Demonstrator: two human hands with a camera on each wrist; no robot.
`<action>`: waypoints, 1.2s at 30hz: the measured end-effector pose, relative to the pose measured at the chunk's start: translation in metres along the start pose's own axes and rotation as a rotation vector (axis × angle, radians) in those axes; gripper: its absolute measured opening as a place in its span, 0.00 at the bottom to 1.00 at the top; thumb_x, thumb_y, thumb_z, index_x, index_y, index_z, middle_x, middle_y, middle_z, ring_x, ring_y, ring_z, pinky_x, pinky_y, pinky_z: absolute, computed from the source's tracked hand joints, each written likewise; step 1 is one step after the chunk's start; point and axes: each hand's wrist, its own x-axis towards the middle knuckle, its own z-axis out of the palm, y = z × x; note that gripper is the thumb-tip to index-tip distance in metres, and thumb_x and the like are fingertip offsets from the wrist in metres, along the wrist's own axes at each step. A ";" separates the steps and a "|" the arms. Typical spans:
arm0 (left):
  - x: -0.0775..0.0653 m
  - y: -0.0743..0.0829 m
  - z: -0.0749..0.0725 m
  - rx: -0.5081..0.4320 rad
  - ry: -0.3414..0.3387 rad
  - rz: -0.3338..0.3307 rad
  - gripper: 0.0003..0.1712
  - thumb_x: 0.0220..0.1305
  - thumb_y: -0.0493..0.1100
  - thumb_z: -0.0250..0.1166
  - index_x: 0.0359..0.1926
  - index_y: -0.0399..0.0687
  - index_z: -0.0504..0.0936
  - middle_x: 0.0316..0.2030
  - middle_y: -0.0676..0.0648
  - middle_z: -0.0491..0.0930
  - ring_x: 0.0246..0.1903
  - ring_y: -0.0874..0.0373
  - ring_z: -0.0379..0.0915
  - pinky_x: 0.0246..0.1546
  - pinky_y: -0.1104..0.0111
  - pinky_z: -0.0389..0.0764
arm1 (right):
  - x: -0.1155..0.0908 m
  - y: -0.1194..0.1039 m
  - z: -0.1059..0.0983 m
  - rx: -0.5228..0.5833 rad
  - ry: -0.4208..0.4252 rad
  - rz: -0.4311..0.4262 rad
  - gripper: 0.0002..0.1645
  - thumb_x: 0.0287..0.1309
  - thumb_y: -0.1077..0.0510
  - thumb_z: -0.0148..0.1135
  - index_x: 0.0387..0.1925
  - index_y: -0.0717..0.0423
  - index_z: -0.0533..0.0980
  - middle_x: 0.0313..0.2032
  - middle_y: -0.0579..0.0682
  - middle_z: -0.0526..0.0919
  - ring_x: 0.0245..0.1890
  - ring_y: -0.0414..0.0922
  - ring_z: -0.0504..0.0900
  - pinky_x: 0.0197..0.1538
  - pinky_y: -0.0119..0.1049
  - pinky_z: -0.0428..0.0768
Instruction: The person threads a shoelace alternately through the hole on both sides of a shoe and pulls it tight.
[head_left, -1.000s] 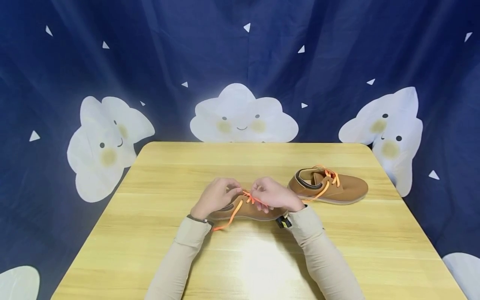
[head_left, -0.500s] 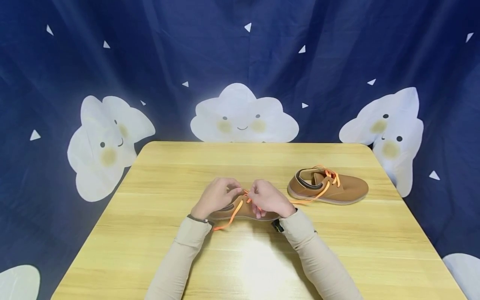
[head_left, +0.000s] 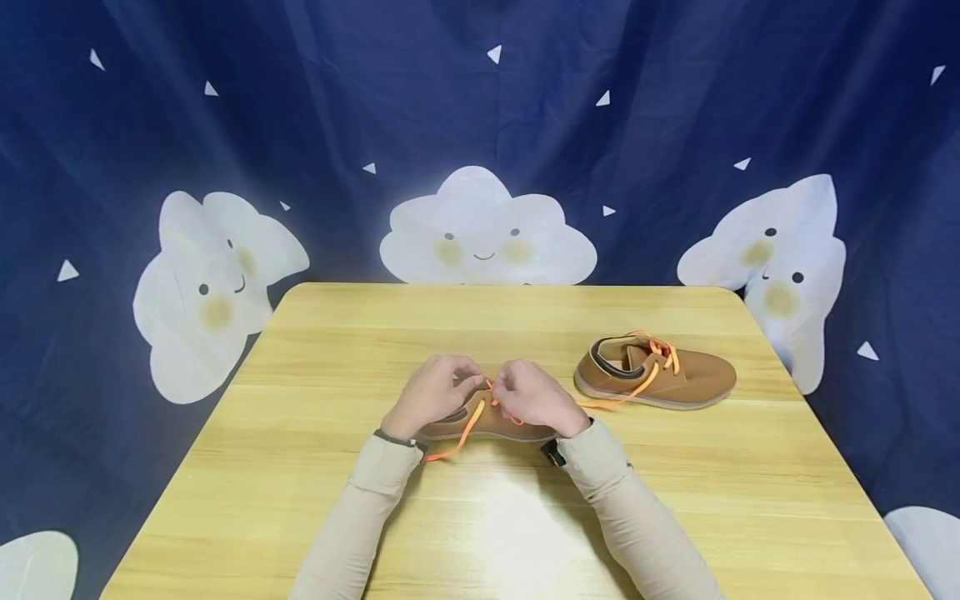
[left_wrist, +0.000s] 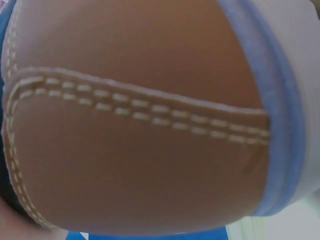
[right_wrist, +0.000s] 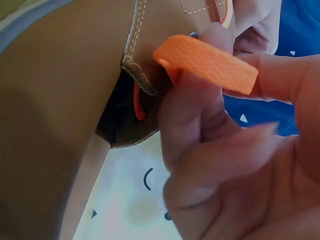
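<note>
A tan leather shoe with orange laces lies crosswise on the table, partly hidden behind both hands. My left hand is over its opening, thumb and forefinger pinching the orange shoelace at the eyelets. Facing it, my right hand pinches the same shoelace between thumb and bent fingers; a flat end of it sticks out over the forefinger in the right wrist view. One loose lace end trails down the near side onto the table. The stitched tan heel fills the left wrist view.
Behind and to the right stands a second tan shoe, its orange lace trailing on the wood toward my right hand. The table backs onto a dark blue curtain with cloud faces.
My right hand has shifted left, closer to my left hand, drawing its fingers in over the laces. The left hand and both shoes keep their places.
</note>
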 end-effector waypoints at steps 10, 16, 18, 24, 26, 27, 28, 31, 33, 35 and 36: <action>0.000 -0.001 0.001 0.027 0.017 0.017 0.07 0.70 0.44 0.67 0.43 0.50 0.90 0.42 0.50 0.91 0.31 0.62 0.83 0.30 0.68 0.80 | -0.001 -0.004 -0.001 -0.052 0.055 0.011 0.11 0.69 0.60 0.61 0.29 0.51 0.83 0.23 0.43 0.80 0.17 0.38 0.67 0.22 0.31 0.65; -0.001 0.000 0.002 0.043 0.028 0.032 0.08 0.70 0.45 0.68 0.44 0.48 0.89 0.44 0.49 0.91 0.26 0.64 0.79 0.28 0.71 0.79 | 0.000 -0.003 0.000 -0.060 0.062 0.003 0.12 0.69 0.59 0.60 0.29 0.53 0.83 0.20 0.41 0.77 0.16 0.38 0.65 0.23 0.31 0.64; -0.001 0.000 0.002 0.039 0.026 0.034 0.08 0.70 0.45 0.68 0.44 0.47 0.89 0.44 0.48 0.91 0.22 0.65 0.75 0.25 0.71 0.76 | 0.000 -0.003 0.001 -0.058 0.070 -0.004 0.13 0.70 0.60 0.60 0.28 0.54 0.83 0.18 0.41 0.75 0.15 0.38 0.64 0.22 0.31 0.63; 0.000 0.001 0.001 0.046 0.004 0.057 0.09 0.71 0.46 0.68 0.45 0.49 0.89 0.44 0.49 0.91 0.29 0.63 0.81 0.35 0.66 0.83 | 0.000 -0.002 0.003 -0.066 0.107 -0.002 0.14 0.70 0.59 0.60 0.26 0.51 0.83 0.21 0.42 0.79 0.15 0.37 0.65 0.21 0.31 0.63; 0.000 0.002 -0.001 0.030 -0.013 0.079 0.09 0.71 0.45 0.67 0.47 0.48 0.89 0.45 0.49 0.91 0.38 0.60 0.86 0.43 0.62 0.86 | -0.001 -0.003 0.003 -0.072 0.121 0.005 0.14 0.70 0.59 0.61 0.26 0.50 0.83 0.21 0.42 0.80 0.14 0.37 0.65 0.20 0.31 0.63; -0.001 0.002 -0.002 0.012 -0.024 0.088 0.10 0.72 0.44 0.66 0.48 0.47 0.88 0.45 0.49 0.90 0.42 0.57 0.87 0.46 0.59 0.87 | -0.001 -0.003 0.003 -0.078 0.129 0.007 0.15 0.69 0.59 0.61 0.25 0.50 0.83 0.21 0.42 0.79 0.14 0.37 0.64 0.20 0.30 0.62; -0.001 0.002 -0.004 -0.009 -0.035 0.097 0.10 0.72 0.43 0.66 0.49 0.46 0.88 0.46 0.48 0.90 0.47 0.55 0.87 0.50 0.57 0.86 | -0.002 -0.004 0.002 -0.084 0.135 0.010 0.16 0.69 0.60 0.61 0.23 0.50 0.82 0.19 0.42 0.77 0.14 0.37 0.64 0.19 0.30 0.61; -0.003 0.003 -0.008 -0.071 -0.071 0.106 0.13 0.71 0.38 0.63 0.53 0.44 0.87 0.50 0.46 0.89 0.52 0.52 0.85 0.55 0.57 0.84 | -0.003 -0.006 0.003 -0.107 0.152 0.022 0.20 0.69 0.60 0.60 0.18 0.49 0.79 0.15 0.40 0.69 0.13 0.37 0.61 0.18 0.30 0.59; -0.004 0.002 -0.009 -0.108 -0.102 0.102 0.16 0.69 0.36 0.61 0.55 0.44 0.86 0.53 0.46 0.88 0.53 0.53 0.84 0.54 0.59 0.83 | -0.004 -0.007 0.003 -0.133 0.155 0.029 0.23 0.69 0.60 0.60 0.14 0.49 0.76 0.13 0.40 0.64 0.12 0.37 0.60 0.18 0.30 0.58; -0.004 0.001 -0.010 -0.137 -0.135 0.097 0.19 0.68 0.35 0.59 0.57 0.45 0.86 0.55 0.46 0.87 0.53 0.54 0.83 0.50 0.62 0.82 | -0.004 -0.008 0.003 -0.150 0.151 0.033 0.24 0.69 0.60 0.60 0.14 0.48 0.76 0.12 0.39 0.63 0.12 0.36 0.60 0.18 0.30 0.57; -0.004 0.000 -0.011 -0.149 -0.146 0.094 0.19 0.68 0.34 0.59 0.57 0.45 0.86 0.56 0.46 0.87 0.52 0.54 0.82 0.48 0.64 0.81 | -0.004 -0.007 0.002 -0.154 0.148 0.026 0.23 0.69 0.59 0.60 0.15 0.49 0.77 0.13 0.39 0.65 0.12 0.36 0.61 0.18 0.29 0.58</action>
